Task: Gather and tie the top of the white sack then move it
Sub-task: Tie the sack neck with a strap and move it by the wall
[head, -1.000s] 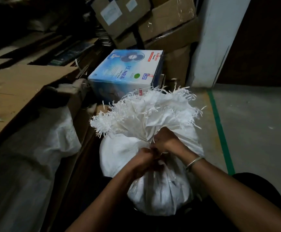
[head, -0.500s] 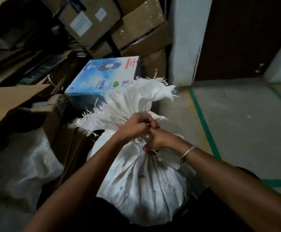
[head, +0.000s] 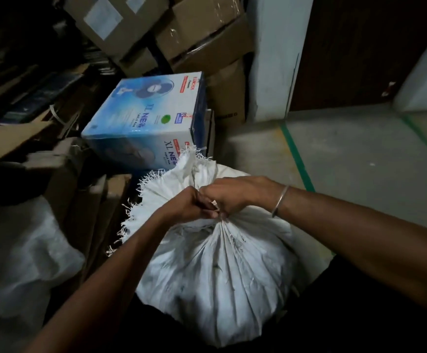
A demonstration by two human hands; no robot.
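Observation:
A full white woven sack [head: 215,276] stands on the floor right in front of me, its top bunched into a tight neck with pleats running down from it. The frayed open edge [head: 166,189] flops away to the far left. My left hand [head: 189,206] and my right hand [head: 235,196] meet at the neck, both closed on the gathered fabric. A thin pale strip shows between the fingers; whether it is a tie I cannot tell. A metal bangle sits on my right wrist.
A blue and white fan box [head: 146,121] lies just behind the sack. Brown cartons [head: 202,34] are stacked at the back, flattened cardboard [head: 11,138] and another pale sack [head: 21,266] on the left. A white pillar [head: 276,57], grey floor with a green line [head: 296,159] on the right.
The frayed top has been drawn down and squeezed narrower. My hands have shifted around the neck, the right now lying over the top. The camera has swung a little.

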